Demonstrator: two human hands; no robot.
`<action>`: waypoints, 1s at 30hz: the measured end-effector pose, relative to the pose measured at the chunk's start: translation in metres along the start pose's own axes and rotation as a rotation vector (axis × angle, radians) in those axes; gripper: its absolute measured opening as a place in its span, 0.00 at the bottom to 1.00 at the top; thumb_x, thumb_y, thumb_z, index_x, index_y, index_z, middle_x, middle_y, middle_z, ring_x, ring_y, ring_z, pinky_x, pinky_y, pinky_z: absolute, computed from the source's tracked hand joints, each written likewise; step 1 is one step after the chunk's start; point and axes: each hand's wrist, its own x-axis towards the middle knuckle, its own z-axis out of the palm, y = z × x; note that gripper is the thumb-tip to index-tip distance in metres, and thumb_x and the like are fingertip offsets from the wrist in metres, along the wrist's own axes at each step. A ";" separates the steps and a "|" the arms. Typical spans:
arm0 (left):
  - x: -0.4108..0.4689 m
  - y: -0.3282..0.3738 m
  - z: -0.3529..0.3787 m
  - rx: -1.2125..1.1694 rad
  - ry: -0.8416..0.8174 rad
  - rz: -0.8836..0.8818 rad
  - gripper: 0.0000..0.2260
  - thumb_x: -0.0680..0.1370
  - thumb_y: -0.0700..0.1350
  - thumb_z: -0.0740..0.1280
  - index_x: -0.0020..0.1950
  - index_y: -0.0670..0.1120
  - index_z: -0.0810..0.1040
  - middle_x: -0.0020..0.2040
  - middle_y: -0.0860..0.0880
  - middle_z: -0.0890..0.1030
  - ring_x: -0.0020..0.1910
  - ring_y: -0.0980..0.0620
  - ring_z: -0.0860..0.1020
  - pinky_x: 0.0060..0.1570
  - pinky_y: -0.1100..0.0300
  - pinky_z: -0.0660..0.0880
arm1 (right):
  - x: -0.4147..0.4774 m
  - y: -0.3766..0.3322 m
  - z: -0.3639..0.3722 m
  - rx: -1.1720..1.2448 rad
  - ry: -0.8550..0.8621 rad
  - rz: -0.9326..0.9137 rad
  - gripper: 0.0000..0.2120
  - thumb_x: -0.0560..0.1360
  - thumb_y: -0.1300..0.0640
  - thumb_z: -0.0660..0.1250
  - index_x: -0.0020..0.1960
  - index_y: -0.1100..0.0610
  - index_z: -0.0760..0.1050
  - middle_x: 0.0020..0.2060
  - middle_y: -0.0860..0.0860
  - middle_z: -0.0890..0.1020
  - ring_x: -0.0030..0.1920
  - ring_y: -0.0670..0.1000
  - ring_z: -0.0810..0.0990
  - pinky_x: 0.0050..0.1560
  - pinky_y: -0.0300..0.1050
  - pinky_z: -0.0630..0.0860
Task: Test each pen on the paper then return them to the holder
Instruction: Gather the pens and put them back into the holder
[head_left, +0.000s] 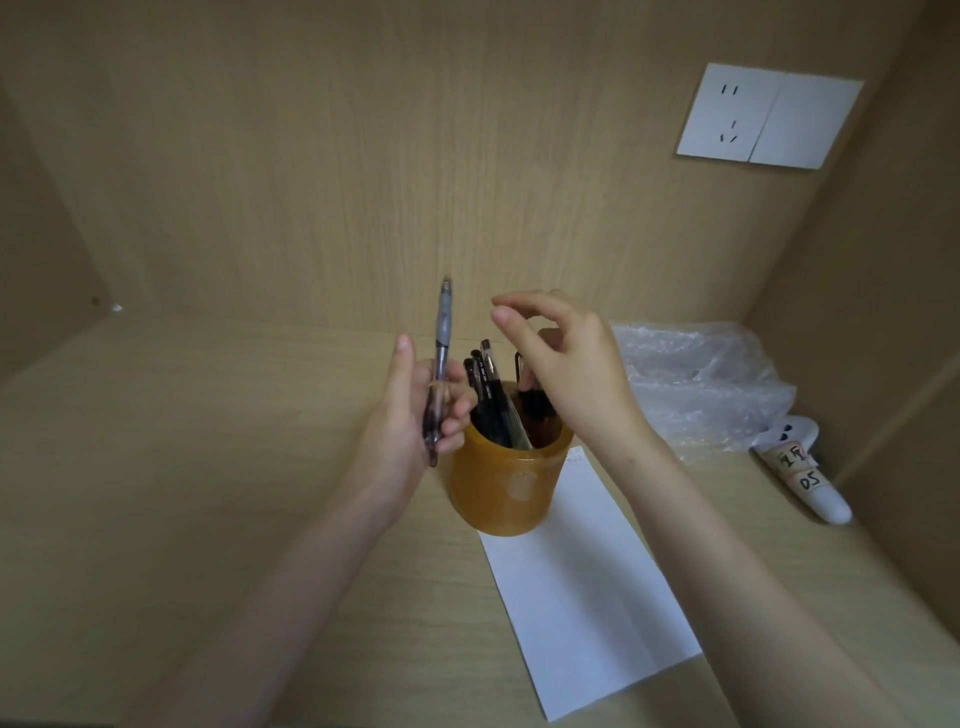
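Left hand (410, 415) was raised over the middle of the tabletop (156, 467), just left of the holder. Its fingers were curled round a clear-barrelled pen (440, 364), held near-upright with one end poking well above the fingertips and the other at the palm. Couldn't read which end was the tip, too blurred.

Amber pen holder (504, 493) stood upright mid-tabletop, on the far end of the white paper (582, 597). Several black pens (485, 395) were in it, leaning left against the rim.

Right hand (566, 374) hovered directly over the holder, palm down. Index and thumb were close together with nothing visible between them. The lower fingers curled down by a black clipped pen in the cup. I couldn't tell if they gripped it.

The paper ran from under the holder toward the near edge, right of centre.

Crumpled bubble wrap (701, 384) sat in the far right corner. A white controller (800, 467) with handwritten labels lay against the right edge, just beside the wrap. White wall socket (769, 117) was on the back panel, upper right.
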 end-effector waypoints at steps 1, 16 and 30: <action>0.001 -0.001 0.001 0.029 -0.026 0.000 0.25 0.79 0.60 0.42 0.44 0.43 0.69 0.26 0.52 0.69 0.24 0.57 0.63 0.21 0.67 0.60 | 0.000 -0.002 -0.001 0.067 0.000 0.031 0.09 0.77 0.49 0.66 0.54 0.50 0.80 0.48 0.48 0.81 0.25 0.45 0.77 0.31 0.34 0.71; 0.002 -0.004 -0.012 0.351 0.265 0.339 0.07 0.79 0.38 0.60 0.49 0.44 0.78 0.45 0.49 0.81 0.43 0.57 0.78 0.41 0.65 0.75 | 0.015 -0.006 -0.013 0.515 0.083 0.135 0.09 0.78 0.61 0.65 0.57 0.61 0.76 0.35 0.54 0.79 0.24 0.42 0.72 0.23 0.32 0.66; 0.002 -0.023 -0.007 0.872 0.063 0.372 0.22 0.81 0.47 0.55 0.75 0.52 0.55 0.74 0.58 0.59 0.71 0.67 0.56 0.70 0.67 0.54 | -0.009 0.015 -0.011 -0.132 0.127 -0.120 0.12 0.78 0.54 0.66 0.60 0.52 0.79 0.51 0.45 0.78 0.41 0.43 0.77 0.42 0.32 0.71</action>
